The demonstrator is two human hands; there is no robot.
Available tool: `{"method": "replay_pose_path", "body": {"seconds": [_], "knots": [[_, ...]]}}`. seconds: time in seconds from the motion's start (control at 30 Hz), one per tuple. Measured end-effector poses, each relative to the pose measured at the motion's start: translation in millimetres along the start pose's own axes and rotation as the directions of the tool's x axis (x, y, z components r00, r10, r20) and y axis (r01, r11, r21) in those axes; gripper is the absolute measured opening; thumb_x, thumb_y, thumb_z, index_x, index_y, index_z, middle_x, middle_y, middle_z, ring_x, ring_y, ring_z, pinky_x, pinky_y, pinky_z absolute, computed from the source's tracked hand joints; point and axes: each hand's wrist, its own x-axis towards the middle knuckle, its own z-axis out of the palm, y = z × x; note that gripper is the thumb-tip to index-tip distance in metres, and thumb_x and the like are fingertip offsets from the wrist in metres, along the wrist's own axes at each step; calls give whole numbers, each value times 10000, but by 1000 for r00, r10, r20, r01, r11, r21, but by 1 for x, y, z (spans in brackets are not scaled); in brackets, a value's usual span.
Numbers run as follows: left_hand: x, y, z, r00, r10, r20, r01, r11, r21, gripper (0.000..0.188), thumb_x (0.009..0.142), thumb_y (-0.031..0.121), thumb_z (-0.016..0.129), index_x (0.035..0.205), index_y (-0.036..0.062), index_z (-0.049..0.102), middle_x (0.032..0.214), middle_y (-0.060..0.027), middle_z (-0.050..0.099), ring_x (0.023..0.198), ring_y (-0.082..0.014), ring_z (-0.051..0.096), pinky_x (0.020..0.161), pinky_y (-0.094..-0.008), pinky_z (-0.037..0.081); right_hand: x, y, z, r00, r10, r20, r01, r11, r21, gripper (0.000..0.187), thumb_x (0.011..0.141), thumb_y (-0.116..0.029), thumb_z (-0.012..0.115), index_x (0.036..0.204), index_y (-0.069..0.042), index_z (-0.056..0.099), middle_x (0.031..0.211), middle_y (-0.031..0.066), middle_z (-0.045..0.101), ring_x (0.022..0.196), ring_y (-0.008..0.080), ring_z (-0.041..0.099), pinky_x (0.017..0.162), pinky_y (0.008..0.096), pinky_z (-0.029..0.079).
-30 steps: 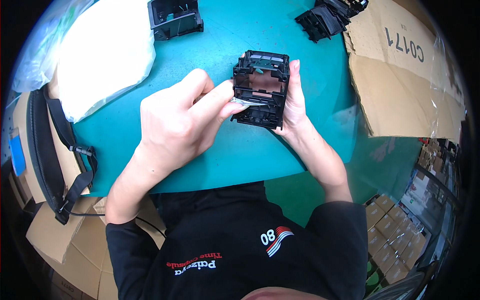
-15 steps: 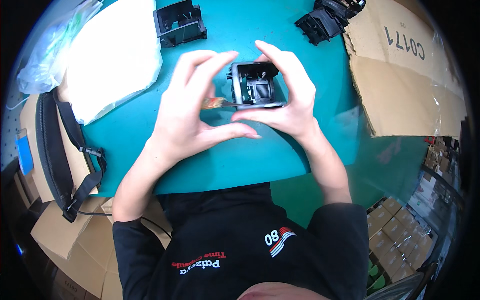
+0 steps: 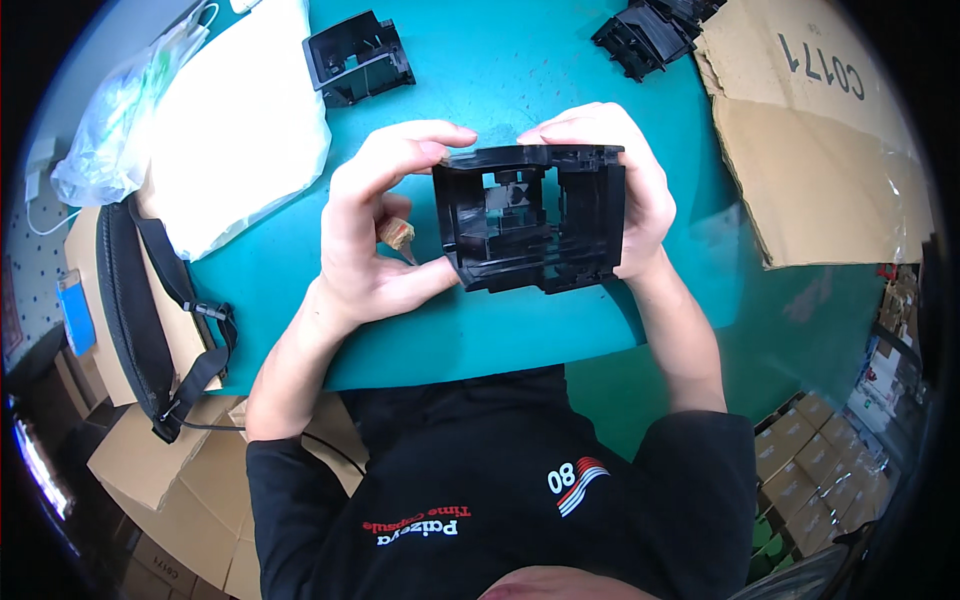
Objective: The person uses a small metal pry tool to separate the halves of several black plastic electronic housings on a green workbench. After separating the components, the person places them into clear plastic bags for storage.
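Above the table, a black plastic housing (image 3: 595, 215) is held between my two hands, its open side with inner ribs and a small light-grey patch turned up towards me. My left hand (image 3: 350, 225) grips the housing's left edge, fingertips at the upper corner and thumb at the lower. Tucked in that same hand is a small tool with a tape-wrapped, tan handle (image 3: 397, 233) and a thin metal tip; most of it is hidden by the fingers. My right hand (image 3: 645, 195) is closed round the housing's right side, its thumb mostly hidden behind it.
Another black housing (image 3: 358, 62) lies at the far left of the green table (image 3: 490, 345); more black parts (image 3: 650, 38) are at the far right. A white bag (image 3: 235, 130) lies left, a cardboard sheet (image 3: 810, 160) right. A black strap (image 3: 135, 310) hangs over the left side.
The housing has been turned so that its wide open side faces me. My left hand has moved onto its left edge, and the tool has tipped back into the palm.
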Motion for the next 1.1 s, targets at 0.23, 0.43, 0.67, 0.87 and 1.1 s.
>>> {"method": "replay_pose_path", "body": {"seconds": [0.23,0.43,0.67,0.87,1.1], "knots": [[5,-3,-3,982,189,12,-188,968,165,542,748,156,878,1246,77,681,1323,-195,615,892,-196,624,558,-246,424,-2,1,-6,996,-44,81,49,996,-69,676,673,-235,935,1161,120,631,1058,211,684,921,288,649,788,372,522],[9,11,-16,965,63,256,-172,887,429,402,790,286,837,1157,126,805,1282,-162,589,738,-116,563,516,-216,408,-1,1,-7,989,-92,115,100,992,-72,760,615,-290,972,1157,122,635,1043,213,689,886,291,641,754,372,516],[10,20,-13,967,-54,249,-78,868,491,528,661,197,821,1188,226,794,1267,-160,606,858,-251,695,591,-291,524,-3,5,-5,986,-108,125,116,992,-53,810,602,-292,995,1182,127,616,1066,233,696,872,297,650,728,383,524],[5,11,-11,981,15,191,-94,905,416,528,644,167,824,1171,181,788,1275,-173,624,894,-257,701,620,-300,557,-4,5,-1,989,-121,85,123,992,-14,762,629,-280,987,1167,115,620,1053,229,696,866,298,651,720,386,523],[11,18,-12,984,-57,168,1,950,314,409,709,86,809,1111,37,747,1271,-184,638,1014,-298,694,830,-348,581,-4,5,-6,983,-150,106,162,980,-116,683,646,-246,957,1128,115,634,1029,206,698,855,285,635,734,375,503]]}}
